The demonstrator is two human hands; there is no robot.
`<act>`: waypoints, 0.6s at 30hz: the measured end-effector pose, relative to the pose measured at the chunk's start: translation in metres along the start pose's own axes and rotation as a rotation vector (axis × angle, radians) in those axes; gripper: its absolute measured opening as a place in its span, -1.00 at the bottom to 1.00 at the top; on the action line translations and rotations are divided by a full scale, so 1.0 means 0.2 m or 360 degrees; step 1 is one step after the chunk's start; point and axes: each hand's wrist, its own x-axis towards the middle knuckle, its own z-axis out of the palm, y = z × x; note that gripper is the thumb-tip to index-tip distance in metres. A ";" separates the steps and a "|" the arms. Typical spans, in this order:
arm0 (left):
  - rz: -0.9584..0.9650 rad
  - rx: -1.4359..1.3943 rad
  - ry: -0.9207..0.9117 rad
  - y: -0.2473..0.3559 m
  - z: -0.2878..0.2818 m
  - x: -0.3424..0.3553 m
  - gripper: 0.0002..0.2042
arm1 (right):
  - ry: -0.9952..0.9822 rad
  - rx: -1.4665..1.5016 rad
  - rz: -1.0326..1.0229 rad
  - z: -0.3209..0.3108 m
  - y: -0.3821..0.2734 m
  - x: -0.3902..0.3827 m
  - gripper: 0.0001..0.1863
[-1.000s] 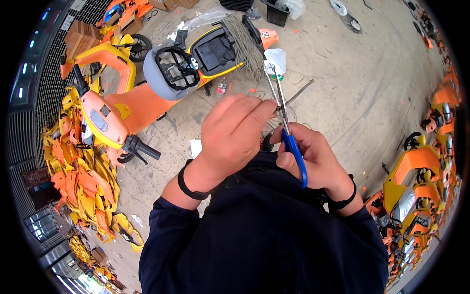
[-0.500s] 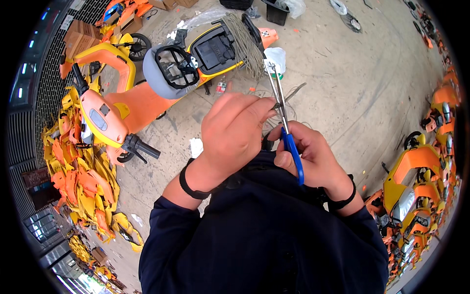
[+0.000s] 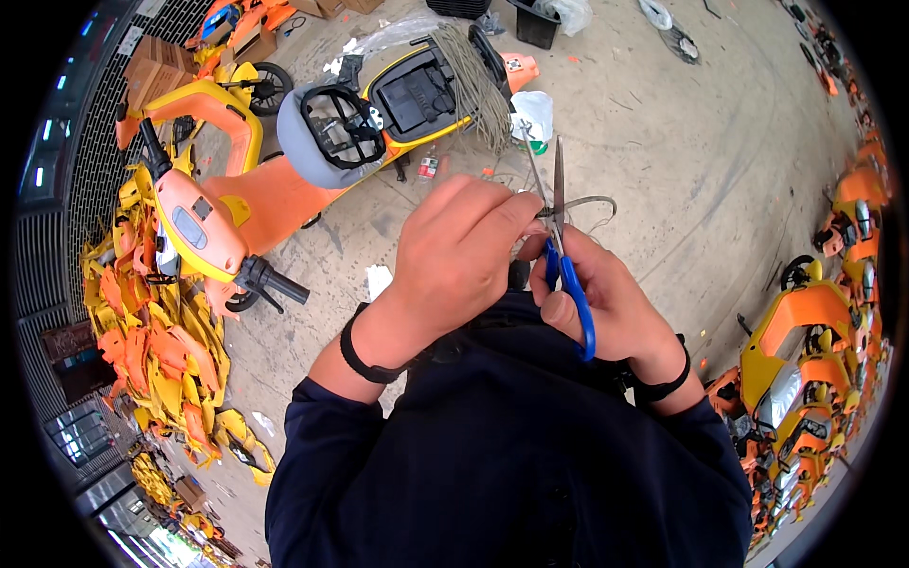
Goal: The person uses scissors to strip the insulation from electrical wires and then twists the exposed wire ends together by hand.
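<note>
My right hand (image 3: 606,298) grips blue-handled scissors (image 3: 582,322) whose metal blades point away from me, slightly parted. Pinched in my left hand (image 3: 466,251) is a thin grey-green cord (image 3: 598,199); it passes at the blades and its free end curls out to the right. Beyond my hands stands an orange and yellow scooter (image 3: 275,208) with its grey seat (image 3: 317,156) tipped up. A bundle of similar cord (image 3: 476,90) lies draped over its rear part.
A pile of orange and yellow panels (image 3: 161,350) lies at the left. More scooters (image 3: 805,350) line the right side. Cardboard boxes (image 3: 159,74) stand at the far left, a black bin (image 3: 535,26) at the back. A white bag (image 3: 533,115) lies behind the scissors.
The scissor blades have parted wider. Both hands have shifted slightly, the left a little to the right, and the cord's free end now bends in a curve further right.
</note>
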 end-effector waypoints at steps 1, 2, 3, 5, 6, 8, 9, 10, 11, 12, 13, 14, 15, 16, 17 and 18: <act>0.0009 -0.0003 -0.0016 0.00 0.00 0.00 -0.69 | 0.0000 0.0000 0.0000 0.00 0.00 0.00 -0.45; 0.0019 -0.0006 -0.0033 0.00 0.00 0.00 -0.69 | 0.0013 0.0013 0.0012 0.00 0.00 0.00 -0.49; 0.0019 -0.0006 -0.0032 0.00 -0.01 0.00 -0.69 | 0.0025 0.0025 0.0024 0.00 -0.01 0.00 -0.52; 0.0008 0.0016 -0.0054 -0.01 -0.01 0.00 -0.70 | 0.0036 0.0026 0.0050 0.00 -0.01 -0.01 -0.54; 0.0008 0.0016 -0.0053 -0.01 -0.01 0.00 -0.70 | 0.0046 0.0026 0.0077 0.00 -0.01 -0.01 -0.57; -0.0037 0.0005 -0.0033 -0.01 -0.01 -0.01 -0.72 | 0.0042 -0.0017 0.0098 -0.01 -0.01 -0.01 -0.57; -0.0037 0.0005 -0.0032 -0.01 -0.01 -0.01 -0.72 | 0.0039 -0.0058 0.0119 -0.01 -0.02 -0.01 -0.58; -0.0059 -0.0009 -0.0018 -0.01 0.00 -0.01 -0.74 | 0.0038 -0.0059 0.0119 -0.01 -0.02 -0.01 -0.58; -0.0082 -0.0023 -0.0005 -0.01 0.00 -0.01 -0.75 | 0.0032 -0.0075 0.0139 -0.01 -0.02 -0.01 -0.57; -0.0081 -0.0024 -0.0005 -0.01 0.00 -0.01 -0.75 | 0.0030 -0.0089 0.0158 -0.02 -0.03 -0.01 -0.57; -0.0086 -0.0029 -0.0005 -0.01 0.00 -0.01 -0.77 | 0.0031 -0.0090 0.0159 -0.01 -0.02 -0.01 -0.57; -0.0091 -0.0033 -0.0004 -0.01 0.00 -0.01 -0.80 | 0.0038 -0.0021 0.0101 0.00 -0.01 -0.01 -0.55; -0.0093 -0.0034 -0.0005 -0.01 0.00 -0.01 -0.80 | 0.0044 0.0049 0.0045 0.01 0.00 -0.01 -0.52; -0.0139 -0.0085 -0.0028 0.00 -0.01 -0.01 -0.83 | 0.0044 0.0049 0.0047 0.00 0.00 -0.01 -0.52; -0.0184 -0.0136 -0.0050 0.00 -0.01 -0.01 -0.86 | -0.0018 0.0109 0.0040 -0.01 0.00 -0.01 -0.49; -0.0186 -0.0137 -0.0051 0.00 -0.02 -0.01 -0.86 | -0.0079 0.0170 0.0033 -0.01 0.00 -0.01 -0.45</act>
